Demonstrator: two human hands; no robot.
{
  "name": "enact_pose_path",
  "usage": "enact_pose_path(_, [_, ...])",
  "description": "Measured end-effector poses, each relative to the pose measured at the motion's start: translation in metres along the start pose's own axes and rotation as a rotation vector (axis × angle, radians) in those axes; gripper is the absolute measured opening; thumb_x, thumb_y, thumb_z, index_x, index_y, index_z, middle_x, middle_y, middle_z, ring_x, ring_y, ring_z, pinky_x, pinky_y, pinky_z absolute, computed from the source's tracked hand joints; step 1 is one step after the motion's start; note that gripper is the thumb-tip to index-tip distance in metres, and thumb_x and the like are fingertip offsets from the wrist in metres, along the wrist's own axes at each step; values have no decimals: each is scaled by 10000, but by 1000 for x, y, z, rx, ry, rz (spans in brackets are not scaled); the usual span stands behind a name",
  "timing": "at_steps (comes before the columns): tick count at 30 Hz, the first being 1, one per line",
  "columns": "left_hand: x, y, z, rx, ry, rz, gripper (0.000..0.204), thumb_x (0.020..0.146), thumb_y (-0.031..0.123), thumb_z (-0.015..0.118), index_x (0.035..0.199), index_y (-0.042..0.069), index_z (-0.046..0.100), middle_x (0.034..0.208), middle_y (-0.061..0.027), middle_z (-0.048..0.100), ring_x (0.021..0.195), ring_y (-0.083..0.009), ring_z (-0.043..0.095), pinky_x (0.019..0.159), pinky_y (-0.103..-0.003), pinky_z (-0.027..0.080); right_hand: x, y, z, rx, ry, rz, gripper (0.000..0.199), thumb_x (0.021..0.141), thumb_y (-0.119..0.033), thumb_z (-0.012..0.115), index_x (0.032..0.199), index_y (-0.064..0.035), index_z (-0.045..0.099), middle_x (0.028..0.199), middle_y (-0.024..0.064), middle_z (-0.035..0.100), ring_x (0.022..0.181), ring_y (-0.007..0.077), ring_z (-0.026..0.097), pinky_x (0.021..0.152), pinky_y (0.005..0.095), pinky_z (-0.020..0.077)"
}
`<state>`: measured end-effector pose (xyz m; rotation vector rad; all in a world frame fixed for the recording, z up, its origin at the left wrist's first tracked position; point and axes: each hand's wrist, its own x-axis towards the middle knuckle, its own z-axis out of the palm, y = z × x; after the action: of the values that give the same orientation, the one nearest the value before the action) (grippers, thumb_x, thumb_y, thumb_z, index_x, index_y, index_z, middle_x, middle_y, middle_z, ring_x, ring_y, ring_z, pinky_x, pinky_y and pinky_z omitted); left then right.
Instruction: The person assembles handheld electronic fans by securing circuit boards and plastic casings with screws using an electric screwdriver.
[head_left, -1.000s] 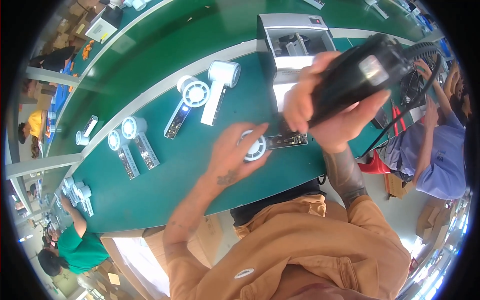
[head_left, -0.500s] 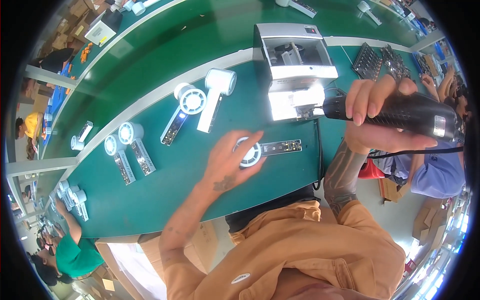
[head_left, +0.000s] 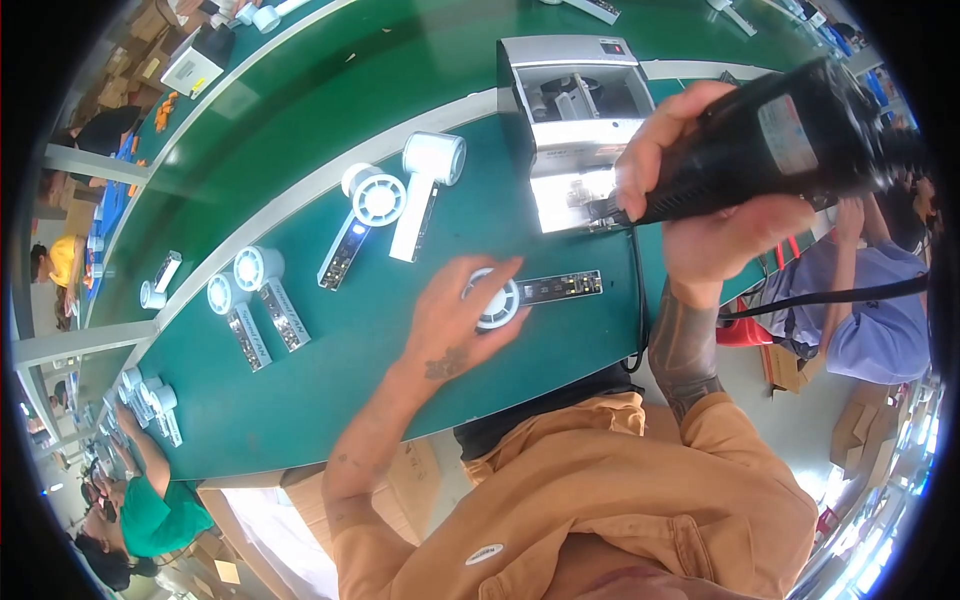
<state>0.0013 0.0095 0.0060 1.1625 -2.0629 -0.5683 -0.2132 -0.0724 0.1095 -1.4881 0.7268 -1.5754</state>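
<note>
While the left hand (head_left: pixel 448 316) curls its thumb and fingers around the round white plastic head of a small handheld fan (head_left: pixel 501 308), the right hand (head_left: pixel 700 243) wraps its fingers around a thick black corded power screwdriver (head_left: pixel 735 145). The fan lies on the green tabletop (head_left: pixel 360 335) beneath the left fingers, its narrow handle pointing away to their right, with a bare dark circuit board (head_left: pixel 560 288) facing up. Beyond the left fingertips, the screwdriver's nose reaches the bright front of a boxy silver-and-white machine (head_left: pixel 585 145); whether the two touch, I cannot tell. To the left of those fingers and farther off lie a white fan with a small blue light (head_left: pixel 380 201) and another white fan with a broad round head (head_left: pixel 435 160). The fan in hand looks light and stiff, its smooth shell probably a little slippery, while the exposed board seems the fragile part. The rim of the head, where the left fingers sit, looks the best hold; the handle's edges could serve too, with fingertips clear of the components. The screwdriver looks heavier and calls for a full-palm grip.
</note>
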Motion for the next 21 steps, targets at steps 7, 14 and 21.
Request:
enact_pose_path(7, [-2, -3, -1, 17, -10, 17, 511, 767, 157, 819, 1241, 71, 651, 1105, -115, 601, 947, -289, 634, 776, -374, 529, 5, 0, 4, -62, 161, -30, 944, 821, -895, 352, 1124, -20, 535, 658, 97, 527, 469, 176, 501, 448, 287, 414])
enact_pose_path(14, [-4, -5, -2, 30, 8, 45, 532, 772, 171, 822, 1264, 91, 637, 1110, -116, 599, 940, -294, 632, 777, -376, 528, 1, 0, 4, 79, 177, -49, 933, 828, -887, 364, 1115, -15, 531, 634, 101, 499, 443, 180, 470, 438, 303, 397])
enact_pose_path(21, [-4, -5, -1, 16, -5, 32, 523, 773, 172, 819, 1257, 89, 641, 1108, -112, 599, 936, -288, 634, 769, -375, 528, -8, 7, -5, -35, 6, 153, 899, 883, -816, 383, 1150, 36, 489, 641, 76, 497, 436, 158, 461, 430, 300, 395])
